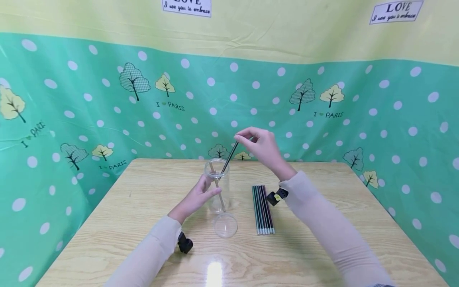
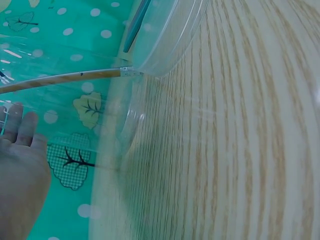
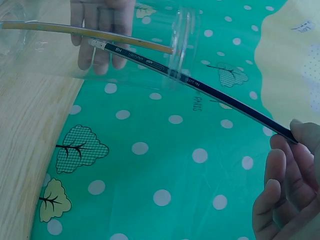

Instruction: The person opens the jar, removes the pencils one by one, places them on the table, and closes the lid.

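A clear jar (image 1: 225, 191) stands upright on the table, held by my left hand (image 1: 195, 199) with the thumb on the near side and fingers behind the wall. Inside it leans a wood-coloured pencil (image 3: 105, 34), eraser end down. Above the jar, my right hand (image 1: 263, 147) pinches a black pencil (image 3: 220, 99) by its upper end between thumb and fingertips. That pencil slants down through the jar's mouth, its eraser end inside and close to the wood-coloured one in the right wrist view.
A round clear lid (image 1: 226, 225) lies in front of the jar. To its right, several dark pencils (image 1: 262, 209) lie side by side, eraser ends toward me. The wooden table (image 1: 143, 199) meets a green dotted cloth (image 1: 251, 95) at the back.
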Tool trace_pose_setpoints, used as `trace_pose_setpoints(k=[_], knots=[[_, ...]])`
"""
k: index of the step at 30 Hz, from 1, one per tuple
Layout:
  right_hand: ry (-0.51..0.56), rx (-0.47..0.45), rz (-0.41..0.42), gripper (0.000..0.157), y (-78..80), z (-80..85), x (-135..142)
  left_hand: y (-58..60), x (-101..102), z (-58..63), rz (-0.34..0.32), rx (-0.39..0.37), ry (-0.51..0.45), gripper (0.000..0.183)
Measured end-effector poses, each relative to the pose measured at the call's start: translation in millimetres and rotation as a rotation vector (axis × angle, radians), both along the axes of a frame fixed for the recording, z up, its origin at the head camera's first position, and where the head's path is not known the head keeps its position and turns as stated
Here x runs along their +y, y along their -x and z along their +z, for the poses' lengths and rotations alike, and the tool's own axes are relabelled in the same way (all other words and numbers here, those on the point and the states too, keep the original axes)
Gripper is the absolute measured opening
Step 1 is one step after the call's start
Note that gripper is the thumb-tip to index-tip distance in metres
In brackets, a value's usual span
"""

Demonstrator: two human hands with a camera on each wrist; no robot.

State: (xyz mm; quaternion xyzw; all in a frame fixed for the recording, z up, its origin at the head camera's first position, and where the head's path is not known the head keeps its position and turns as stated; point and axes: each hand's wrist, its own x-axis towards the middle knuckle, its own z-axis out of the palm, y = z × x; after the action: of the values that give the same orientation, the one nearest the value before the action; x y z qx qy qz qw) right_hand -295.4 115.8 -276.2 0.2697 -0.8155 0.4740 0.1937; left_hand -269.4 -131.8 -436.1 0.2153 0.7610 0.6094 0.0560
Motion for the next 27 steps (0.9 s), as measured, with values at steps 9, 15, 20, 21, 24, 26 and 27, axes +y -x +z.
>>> trace_pose_setpoints(k=[9, 15, 20, 21, 24, 26, 27], knots=[[0.021, 0.013, -0.022, 0.02, -6.2, 9.9, 9, -0.9, 0, 1.2, 0.003, -0.01, 0.004, 0.071], [0.068, 0.039, -0.022, 0.023, -8.3, 13.3, 18, -0.2, 0, 0.1, 0.0, -0.014, 0.01, 0.071], [0.101, 0.055, -0.027, 0.023, -10.1, 18.0, 24, 0.1, -1, -0.7, 0.001, -0.013, 0.004, 0.071], [0.105, 0.054, -0.028, 0.023, -10.3, 18.8, 25, -0.1, 0, -0.5, 0.0, -0.012, 0.001, 0.071], [0.114, 0.056, -0.033, 0.021, -11.4, 20.9, 28, -1.1, 0, 0.9, -0.005, -0.01, -0.006, 0.07], [0.122, 0.058, -0.034, 0.02, -13.7, 22.8, 30, -1.5, 0, 1.7, -0.011, -0.008, -0.01, 0.07], [0.124, 0.059, -0.034, 0.019, -15.6, 24.1, 31, -1.6, 0, 2.0, -0.013, -0.008, -0.011, 0.069]])
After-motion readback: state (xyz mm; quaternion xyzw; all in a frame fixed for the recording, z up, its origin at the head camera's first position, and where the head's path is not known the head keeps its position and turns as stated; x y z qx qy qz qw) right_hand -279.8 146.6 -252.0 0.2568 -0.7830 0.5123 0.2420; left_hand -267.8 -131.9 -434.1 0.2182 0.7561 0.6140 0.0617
